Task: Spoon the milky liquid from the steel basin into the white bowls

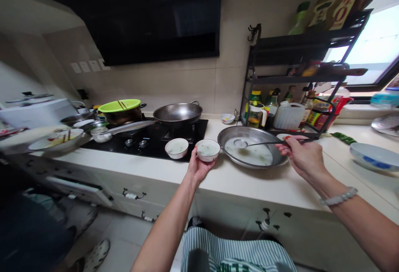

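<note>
Soup (208,149) fills two bowls (212,157), my left hand (199,167) gripping one, my right hand (301,155) a ladle (264,143); the basin (278,155) holds more.

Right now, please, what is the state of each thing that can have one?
Left hand, gripping the right bowl
Right hand, closed on the ladle
Right bowl, upright, pale liquid inside
Left bowl, upright, pale liquid inside
Basin, partly filled
Ladle, head inside basin
Wok, uncovered
Hob, cannot tell if lit
</note>
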